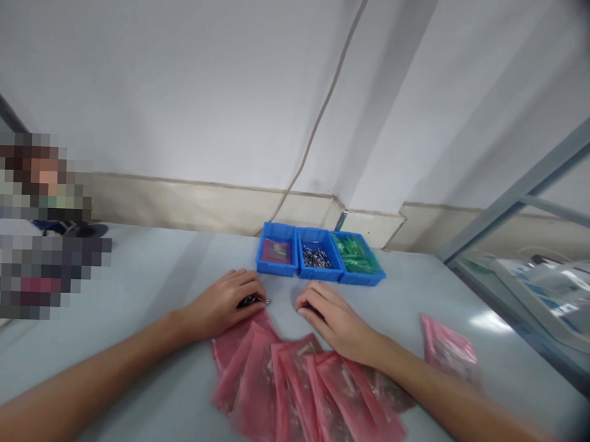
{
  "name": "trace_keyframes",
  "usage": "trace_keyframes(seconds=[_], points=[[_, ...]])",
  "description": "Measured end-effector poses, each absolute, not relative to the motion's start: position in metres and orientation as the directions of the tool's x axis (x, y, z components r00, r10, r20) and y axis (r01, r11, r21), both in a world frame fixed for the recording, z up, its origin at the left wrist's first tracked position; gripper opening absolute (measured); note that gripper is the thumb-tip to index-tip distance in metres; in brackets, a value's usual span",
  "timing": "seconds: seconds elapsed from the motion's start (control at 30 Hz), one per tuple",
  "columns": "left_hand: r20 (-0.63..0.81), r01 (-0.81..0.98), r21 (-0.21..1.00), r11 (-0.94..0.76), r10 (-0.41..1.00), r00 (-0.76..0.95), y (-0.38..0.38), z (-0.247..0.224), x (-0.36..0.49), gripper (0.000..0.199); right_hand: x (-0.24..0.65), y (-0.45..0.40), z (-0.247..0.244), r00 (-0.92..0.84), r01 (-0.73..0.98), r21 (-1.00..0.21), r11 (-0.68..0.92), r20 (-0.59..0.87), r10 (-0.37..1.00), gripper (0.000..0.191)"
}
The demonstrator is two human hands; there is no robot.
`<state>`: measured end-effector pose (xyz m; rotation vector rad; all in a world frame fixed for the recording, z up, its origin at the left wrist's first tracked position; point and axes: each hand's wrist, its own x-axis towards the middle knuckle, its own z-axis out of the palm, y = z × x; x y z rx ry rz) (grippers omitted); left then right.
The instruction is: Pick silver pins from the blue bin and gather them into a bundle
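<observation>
Worktable with fanned pink bags, two hands and three blue bins

Pink bags (pixel 255 387): several, translucent, overlapping in a fan on the worktable (pixel 163 384), below both hands; contents partly visible. One separate pink bag (pixel 450 349) beyond the right forearm.
Left hand (pixel 229 299): fingers closed on small metal pieces (pixel 253 301), at the fan's upper left.
Right hand (pixel 335 319): fingers curled inward; cannot tell whether anything is held.
Blue bins (pixel 317 274): three abreast, beyond the hands; left, a reddish packet (pixel 277 251); middle, loose metal parts (pixel 317 257); right, green packets (pixel 354 254).
Metal frame (pixel 489 215): slants along the right edge.
Blurred items at far left.
Room: bare tabletop between hands, and from hands to bins; wall (pixel 207 102) bounds the rear edge.
</observation>
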<state>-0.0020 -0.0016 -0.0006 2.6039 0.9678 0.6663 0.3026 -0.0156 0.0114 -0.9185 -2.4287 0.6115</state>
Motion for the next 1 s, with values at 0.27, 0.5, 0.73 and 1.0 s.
trace_keyframes(seconds=[0.27, 0.5, 0.73, 1.0], points=[[0.342, 0.528, 0.397, -0.751, 0.654, 0.675, -0.001, -0.0011, -0.0016, 0.016, 0.3042, -0.0149, 0.0096, -0.648, 0.495, -0.575, 0.651, 0.255, 0.718, 0.012], [0.343, 0.525, 0.397, -0.753, 0.652, 0.676, -0.0013, -0.0008, -0.0016, 0.018, 0.3049, -0.014, 0.0078, -0.627, 0.509, -0.582, 0.634, 0.254, 0.736, 0.011], [0.342, 0.518, 0.395, -0.759, 0.644, 0.684, -0.002, 0.002, -0.001, 0.02, 0.3052, -0.0123, 0.0063, -0.613, 0.536, -0.554, 0.637, 0.264, 0.745, 0.011], [0.346, 0.501, 0.397, -0.769, 0.631, 0.695, -0.0014, -0.0003, -0.0015, 0.021, 0.3047, -0.0129, 0.0083, -0.585, 0.545, -0.572, 0.613, 0.265, 0.767, 0.011]])
